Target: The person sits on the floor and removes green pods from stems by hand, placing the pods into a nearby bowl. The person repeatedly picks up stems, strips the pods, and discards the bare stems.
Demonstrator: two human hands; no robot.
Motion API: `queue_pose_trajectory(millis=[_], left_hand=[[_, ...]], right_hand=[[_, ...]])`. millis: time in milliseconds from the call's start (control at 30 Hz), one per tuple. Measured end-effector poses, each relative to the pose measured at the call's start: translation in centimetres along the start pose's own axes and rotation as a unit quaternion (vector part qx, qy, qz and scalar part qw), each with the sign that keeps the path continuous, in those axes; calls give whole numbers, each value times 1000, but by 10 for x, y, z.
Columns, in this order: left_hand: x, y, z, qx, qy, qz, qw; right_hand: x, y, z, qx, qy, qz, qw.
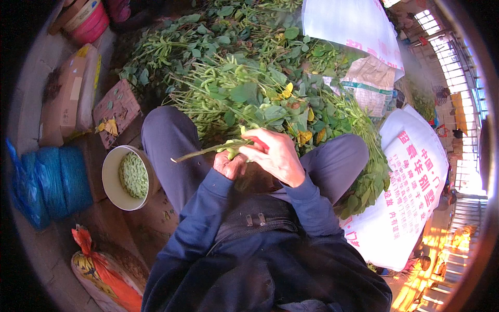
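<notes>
Both hands meet above my lap around a cut soybean stalk (199, 152), whose bare end points left and which bears green pods. My left hand (229, 164) is closed about the stalk and pods from below. My right hand (275, 154) lies over the stalk's other end, with thumb and fingers at the pods; part of its grip is hidden. Just beyond my knees lies a large heap of soybean plants (241, 93) with pods and leaves. Left of my knee, a white bucket (111, 177) holds shelled green beans (133, 175).
At left are a blue twine bundle (62, 179), a cardboard box (64, 97), a reddish board (117, 109) with leaves, and a pink bucket (89, 25). An orange-tied sack (105, 277) lies lower left. Printed white sheets (413, 175) and a woven sack (368, 84) lie at right.
</notes>
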State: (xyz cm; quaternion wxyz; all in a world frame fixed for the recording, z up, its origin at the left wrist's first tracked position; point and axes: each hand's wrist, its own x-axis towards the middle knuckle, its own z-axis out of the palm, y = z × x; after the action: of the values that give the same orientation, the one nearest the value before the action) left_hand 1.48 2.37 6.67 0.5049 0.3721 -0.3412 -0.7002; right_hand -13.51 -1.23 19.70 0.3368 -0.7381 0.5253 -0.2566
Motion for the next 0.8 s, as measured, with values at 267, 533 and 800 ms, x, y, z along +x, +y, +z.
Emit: queue_pose_trajectory(millis=[267, 533, 800], left_hand=[[7, -40, -22, -213, -161, 48, 963], [6, -3, -3, -222, -105, -20, 969], [9, 6, 2, -285, -25, -44, 957]], right_hand=[[29, -4, 6, -116, -81, -139, 980], [36, 5, -20, 222, -109, 105, 963], [-2, 26, 2, 451, -25, 204, 869]])
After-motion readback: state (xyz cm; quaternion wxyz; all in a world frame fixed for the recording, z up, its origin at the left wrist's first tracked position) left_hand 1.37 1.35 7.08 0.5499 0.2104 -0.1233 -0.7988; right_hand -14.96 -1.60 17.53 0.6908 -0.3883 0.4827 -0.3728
